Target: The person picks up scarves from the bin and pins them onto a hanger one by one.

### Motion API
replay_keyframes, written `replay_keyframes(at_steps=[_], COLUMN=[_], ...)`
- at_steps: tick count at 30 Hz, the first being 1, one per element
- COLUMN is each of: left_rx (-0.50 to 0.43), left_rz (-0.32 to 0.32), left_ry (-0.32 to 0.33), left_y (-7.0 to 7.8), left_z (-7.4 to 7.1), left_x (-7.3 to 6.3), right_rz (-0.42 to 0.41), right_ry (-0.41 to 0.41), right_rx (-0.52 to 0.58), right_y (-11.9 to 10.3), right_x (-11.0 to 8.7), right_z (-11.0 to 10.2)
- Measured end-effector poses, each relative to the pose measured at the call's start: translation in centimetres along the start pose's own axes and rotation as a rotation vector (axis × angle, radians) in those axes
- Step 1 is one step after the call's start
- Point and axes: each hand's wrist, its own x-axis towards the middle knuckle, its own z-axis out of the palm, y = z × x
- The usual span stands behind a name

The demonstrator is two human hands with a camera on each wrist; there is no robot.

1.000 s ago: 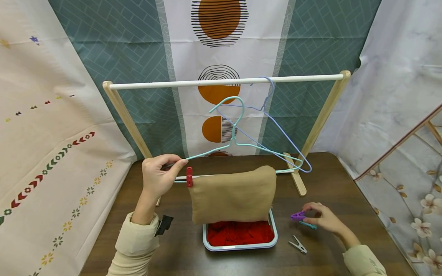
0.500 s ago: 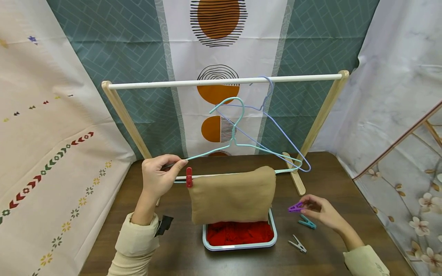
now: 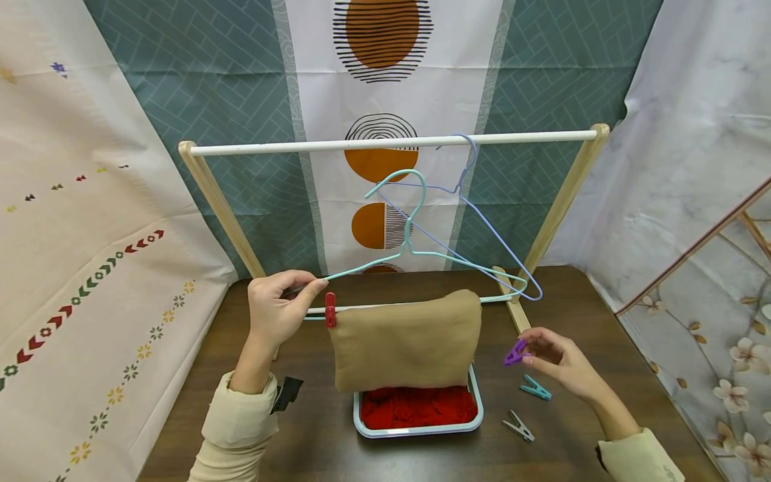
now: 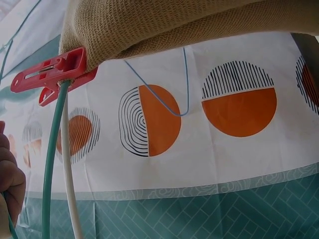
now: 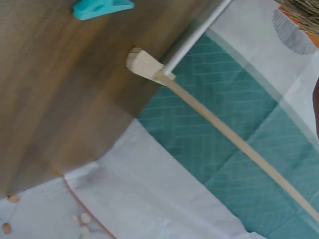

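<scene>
My left hand (image 3: 277, 304) pinches the left arm of a mint-green hanger (image 3: 363, 266) between thumb and fingers. A folded tan cloth (image 3: 409, 341) drapes over the hanger's lower bar. At the cloth's left end a red clothespin (image 3: 330, 310) clips it to the bar; the left wrist view shows this red clothespin (image 4: 55, 74) close up. To the right of the cloth, my right hand (image 3: 560, 365) pinches a purple clothespin (image 3: 515, 352) above the table. Nearby lie a teal clothespin (image 3: 535, 387) and a grey clothespin (image 3: 519, 426).
Beneath the tan cloth is a white-rimmed tray (image 3: 421, 434) with red cloth (image 3: 418, 408) in it. Behind the hanger stands a wooden rack with a white rail (image 3: 271, 148). A periwinkle hanger (image 3: 500, 239) hangs from that rail. Patterned curtains surround the brown table (image 3: 313, 428).
My right hand has lifted the purple clothespin away from the teal one, moving slightly up and left, and has turned the clothespin more upright. The left hand and hanger stay in place.
</scene>
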Motion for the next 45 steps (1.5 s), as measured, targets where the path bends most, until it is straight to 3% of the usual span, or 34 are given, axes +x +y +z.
replay_keyframes(at_steps=[7,14,18,27,35,40,45], left_rx=[0.002,0.008,0.012,0.011,0.011,0.015,0.01], left_rz=[0.005,0.01,0.031,0.078,0.078,0.076,0.077], left_ry=[0.004,0.008,-0.003,-0.018,-0.026,-0.029,-0.029], left_y=[0.0,0.2,0.2,0.3,0.4,0.6,0.8], left_z=[0.0,0.0,-0.1,0.0,0.1,0.1,0.2], left_x=[-0.1,0.0,0.0,0.2,0.1,0.2,0.2], right_rz=[-0.007,-0.078,-0.143,-0.286,-0.374,-0.435,-0.472], right_ry=[0.051,0.054,0.065,0.247,0.311,0.318,0.31], right_rx=[-0.095,-0.112,-0.064,-0.123,-0.111,-0.138,-0.315], right_y=[-1.4,-2.7,-3.4,-5.6,-8.9,-8.6,-7.1], right_x=[0.9,2.0,2.6,4.9,7.4,8.6,9.3], right_z=[0.4,0.7,0.8,1.4,2.4,2.5,2.5])
